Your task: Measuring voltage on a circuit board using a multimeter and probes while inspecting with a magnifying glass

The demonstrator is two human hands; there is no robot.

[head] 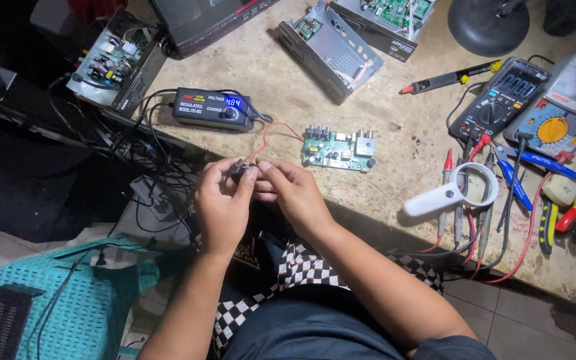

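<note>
Small dark connector (240, 167), seemingly red-wired, sits pinched between left hand (223, 200) and right hand (293, 193), both closed.

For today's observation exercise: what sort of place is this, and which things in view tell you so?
Most likely an electronics repair bench. A green circuit board lies on the worn table, two test meters with probe leads sit at the right, and opened device cases lie at the back. Both hands pinch a small part.
</note>
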